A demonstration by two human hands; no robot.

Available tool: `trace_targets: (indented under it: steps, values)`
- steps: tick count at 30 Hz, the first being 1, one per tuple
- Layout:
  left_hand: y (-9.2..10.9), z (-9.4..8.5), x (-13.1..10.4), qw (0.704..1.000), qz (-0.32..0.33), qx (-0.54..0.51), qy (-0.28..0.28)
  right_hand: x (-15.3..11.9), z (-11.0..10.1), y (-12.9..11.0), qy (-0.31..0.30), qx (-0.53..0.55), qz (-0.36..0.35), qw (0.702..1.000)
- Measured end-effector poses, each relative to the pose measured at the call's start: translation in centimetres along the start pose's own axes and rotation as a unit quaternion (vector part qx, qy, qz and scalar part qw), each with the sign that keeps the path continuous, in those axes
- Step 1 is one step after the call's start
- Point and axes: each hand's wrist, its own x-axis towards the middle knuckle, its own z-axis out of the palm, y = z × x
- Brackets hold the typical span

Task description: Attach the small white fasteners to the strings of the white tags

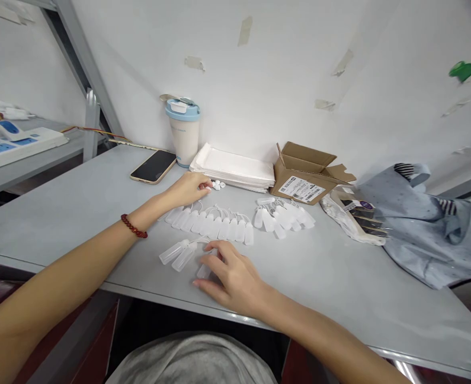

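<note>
My left hand [191, 188], with a red bead bracelet [134, 226] on the wrist, is closed in a pinch beside a few small white caps [218, 185]; what its fingertips hold is too small to make out. Nearer the front edge, my right hand [229, 274] has its fingers apart and curved over a translucent plastic piece [204, 271]. Two similar translucent pieces [179, 255] lie just left of it. Behind them is a row of several translucent pieces [219, 226] with thin loops. Another cluster of such pieces [285, 216] lies to the right.
On the grey table [331, 282], a phone [154, 166], a cup with a blue lid [184, 130] and stacked white envelopes [233, 168] stand along the back. Right of them are an open cardboard box [305, 178], a packet [361, 218] and blue-grey cloth [427, 229].
</note>
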Motion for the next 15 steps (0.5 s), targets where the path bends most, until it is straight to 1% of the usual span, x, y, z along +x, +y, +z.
trace_targets:
  steps: [3,5,7,8,9,10,13,15]
  values:
    - [0.2,-0.1,-0.1,1.0,-0.003,-0.001,0.0,-0.1,-0.3,0.0,0.006,0.016,0.01,1.0]
    - [0.6,-0.2,-0.1,1.0,-0.018,-0.016,-0.001,-0.1,-0.4,0.0,0.014,0.023,0.028,0.999]
    - [1.2,-0.5,-0.2,0.996,-0.054,-0.07,0.001,-0.1,-0.5,0.0,0.02,0.029,0.054,0.998]
    - [1.5,-0.7,-0.3,0.99,-0.078,-0.115,-0.002,-0.1,-0.5,0.0,0.019,0.031,0.066,0.997]
    - [1.7,-1.0,-0.4,0.98,-0.104,-0.172,-0.011,-0.1,-0.5,0.0,0.016,0.029,0.076,0.997]
    - [2.0,-1.2,-0.5,0.963,-0.127,-0.236,-0.027,-0.1,-0.5,-0.1,0.011,0.024,0.081,0.996]
    - [2.7,-2.2,-0.9,0.891,-0.16,-0.417,-0.086,0.0,-0.5,-0.2,-0.016,0.0,0.074,0.997]
    - [3.1,-2.8,-1.3,0.85,-0.168,-0.482,-0.132,0.1,-0.6,-0.3,-0.03,-0.008,0.064,0.997]
